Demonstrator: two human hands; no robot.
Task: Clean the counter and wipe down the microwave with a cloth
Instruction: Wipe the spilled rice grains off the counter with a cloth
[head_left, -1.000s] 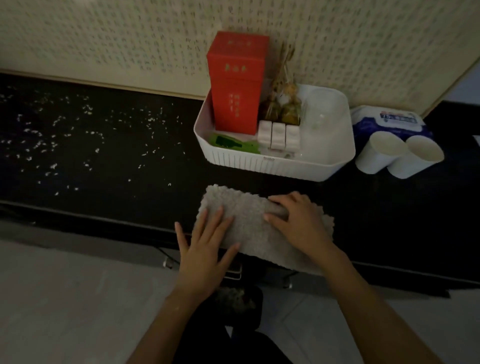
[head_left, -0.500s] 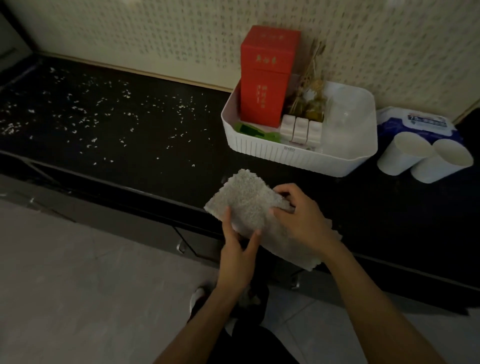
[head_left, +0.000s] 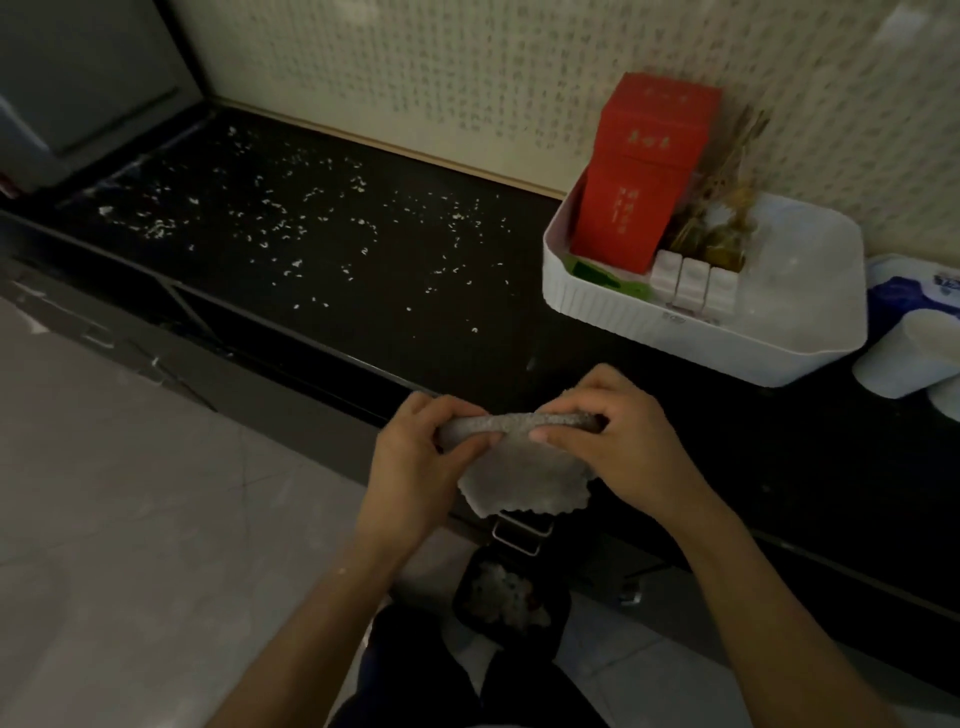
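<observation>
A grey textured cloth (head_left: 522, 480) is folded over at the front edge of the black counter (head_left: 363, 312). My left hand (head_left: 421, 462) pinches its left end and my right hand (head_left: 618, 436) pinches its right end along the fold, while the lower part hangs down. White crumbs (head_left: 291, 228) lie scattered over the counter's left and middle. A grey appliance (head_left: 78, 88), possibly the microwave, stands at the far left, cut off by the frame.
A white basket (head_left: 675, 332) at the right holds a red box (head_left: 644, 171), small white bottles and packets. Two white cups (head_left: 904, 353) and a blue wipes pack (head_left: 914, 286) lie further right. Below the cloth, a black bin (head_left: 511, 603) with crumbs sits on the floor.
The cloth lay flat under both hands; now both hands have lifted and folded it, gripping the fold. The view has swung left, showing more crumbs and the grey appliance.
</observation>
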